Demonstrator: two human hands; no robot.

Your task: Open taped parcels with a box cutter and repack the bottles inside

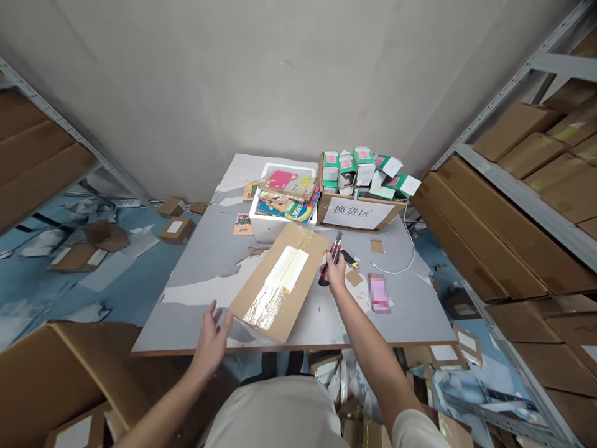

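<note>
A taped cardboard box with a white label lies at an angle on the table, its near end by the front edge. My left hand is open beside the box's near left corner, fingers apart; whether a fingertip touches it I cannot tell. To the right of the box, my right hand is closed around a red and black utility knife, which points away from me. Just past that hand, a yellow and black cutter rests on the table, partly hidden.
At the table's back stand a white foam box of books and a carton of green-white packages. A pixelated pink item and a white cable lie right. Shelves flank the table; a large open carton sits left.
</note>
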